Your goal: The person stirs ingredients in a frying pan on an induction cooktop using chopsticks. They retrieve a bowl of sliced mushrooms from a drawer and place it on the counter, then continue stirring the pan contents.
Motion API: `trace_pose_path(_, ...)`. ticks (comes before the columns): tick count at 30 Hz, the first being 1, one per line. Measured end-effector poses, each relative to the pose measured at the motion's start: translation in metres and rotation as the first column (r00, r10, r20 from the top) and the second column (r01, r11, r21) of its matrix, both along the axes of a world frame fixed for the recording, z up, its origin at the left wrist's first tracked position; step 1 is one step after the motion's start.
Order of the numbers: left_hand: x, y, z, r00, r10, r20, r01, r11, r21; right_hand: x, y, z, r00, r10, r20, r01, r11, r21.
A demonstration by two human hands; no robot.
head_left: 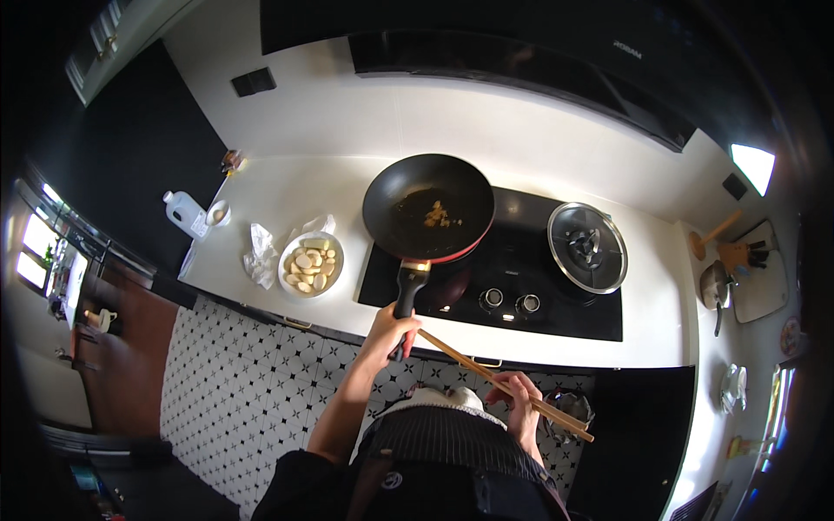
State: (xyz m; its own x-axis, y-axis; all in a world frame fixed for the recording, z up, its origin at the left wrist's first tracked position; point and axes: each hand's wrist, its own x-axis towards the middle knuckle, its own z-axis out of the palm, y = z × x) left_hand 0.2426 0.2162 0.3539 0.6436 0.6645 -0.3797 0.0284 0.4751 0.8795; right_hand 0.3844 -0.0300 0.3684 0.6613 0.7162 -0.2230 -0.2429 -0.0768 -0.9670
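Note:
My left hand [389, 331] grips the black handle of a frying pan [391, 189], whose bowl sits over the left part of the black glass hob [482, 286]. Small golden-brown bits of food [440, 215] lie in a little oil in the pan. In my right hand [518, 398] is a pair of long wooden chopsticks [469, 365], slanting from near my left hand down to the right. A white bowl [285, 286] of pale sliced food [313, 267] stands on the counter, left of the pan. Crumpled white paper [260, 255] lies beside the bowl.
A glass lid [586, 247] rests over the right burner. On the left stand a plastic jug [187, 213] and a small white bowl [219, 212]. A saucepan [715, 285], a knife block [736, 256] and a cutting board [762, 286] stand at right. The range hood [508, 78] hangs above.

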Motion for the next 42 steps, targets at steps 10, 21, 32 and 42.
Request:
trace_pose_path(10, 0.012, 0.006, -0.004, 0.999, -0.006, -0.038, 0.009, 0.996, 0.088, 0.002, 0.002, 0.002, 1.000, 0.000, -0.001, 0.000, 1.000, 0.001)
trace_pose_path(21, 0.025, 0.025, -0.022, 0.996, 0.012, -0.090, -0.009, 0.999, 0.033, 0.004, -0.004, 0.003, 0.999, -0.040, 0.017, 0.040, 0.999, 0.036)
trace_pose_path(32, 0.025, 0.033, -0.027, 0.996, -0.023, -0.090, 0.026, 0.999, 0.038, 0.003, -0.005, -0.005, 0.999, -0.042, 0.000, 0.042, 0.999, 0.032)
trace_pose_path(42, 0.024, 0.041, -0.022, 0.990, -0.064, -0.128, 0.071, 0.996, 0.051, 0.001, 0.001, -0.002, 1.000, 0.003, 0.016, -0.004, 0.999, 0.050)
